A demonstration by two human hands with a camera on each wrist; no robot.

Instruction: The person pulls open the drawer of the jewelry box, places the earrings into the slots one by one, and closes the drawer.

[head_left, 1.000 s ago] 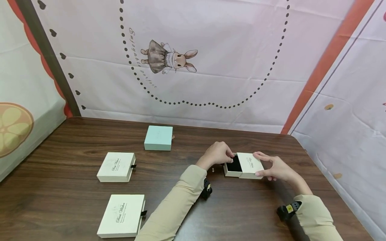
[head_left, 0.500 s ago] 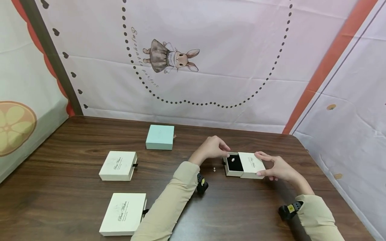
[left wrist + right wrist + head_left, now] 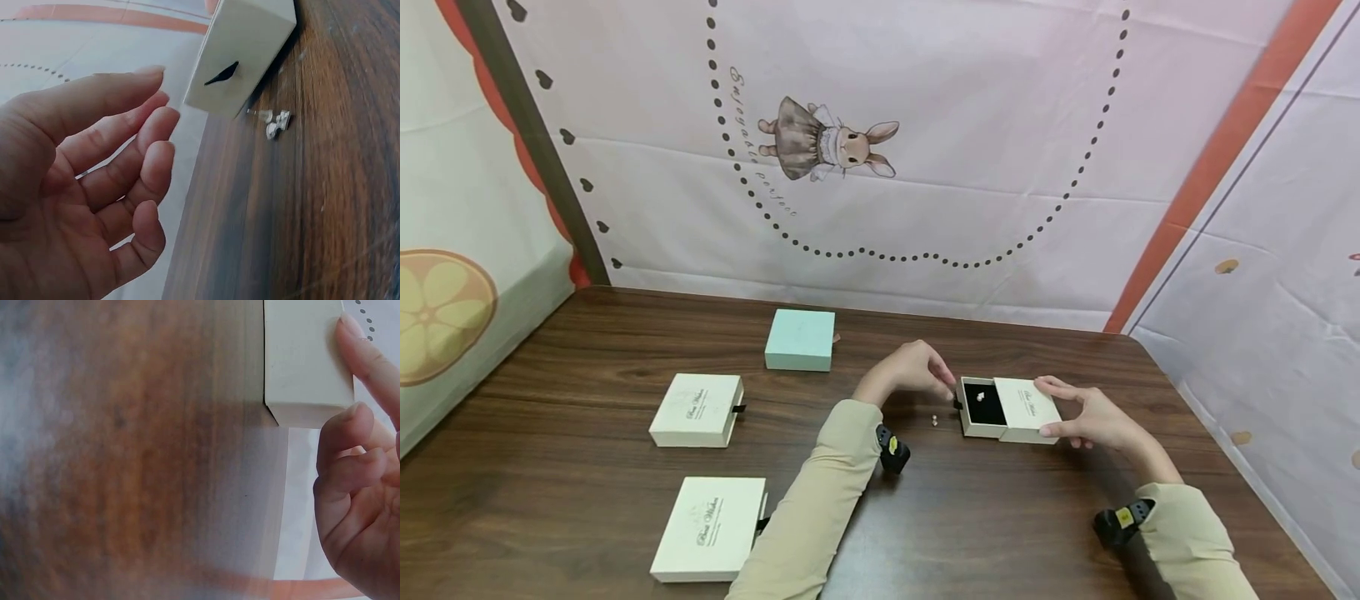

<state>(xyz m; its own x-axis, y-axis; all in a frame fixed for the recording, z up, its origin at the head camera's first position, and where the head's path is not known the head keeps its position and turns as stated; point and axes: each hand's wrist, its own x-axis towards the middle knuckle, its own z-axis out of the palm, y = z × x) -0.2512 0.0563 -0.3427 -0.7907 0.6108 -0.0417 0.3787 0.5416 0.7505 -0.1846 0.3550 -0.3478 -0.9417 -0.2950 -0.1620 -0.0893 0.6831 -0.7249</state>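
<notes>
A cream jewelry box (image 3: pixel 1028 408) with printed lettering lies at the right, its drawer pulled partway out to the left. On the black lining (image 3: pixel 991 411) rests a small shiny earring (image 3: pixel 981 397). My right hand (image 3: pixel 1093 417) holds the sleeve at its right end, thumb at the near side and fingers at the far side. Just left of the drawer is my left hand (image 3: pixel 912 370), fingers loosely bent and holding nothing in the left wrist view. Another small shiny earring (image 3: pixel 276 124) lies on the tabletop beside the drawer's black pull tab (image 3: pixel 224 75).
Two cream boxes stand at the left, one farther back (image 3: pixel 696 408) and one nearer (image 3: pixel 709 529). A mint-green box (image 3: pixel 801 339) sits toward the back edge of the wooden table (image 3: pixel 970 517). Printed cloth (image 3: pixel 970 150) hangs behind the table.
My left hand has drawn back left from the drawer, leaving the earring visible on the black lining. The right hand stays on the box. The view has shifted slightly.
</notes>
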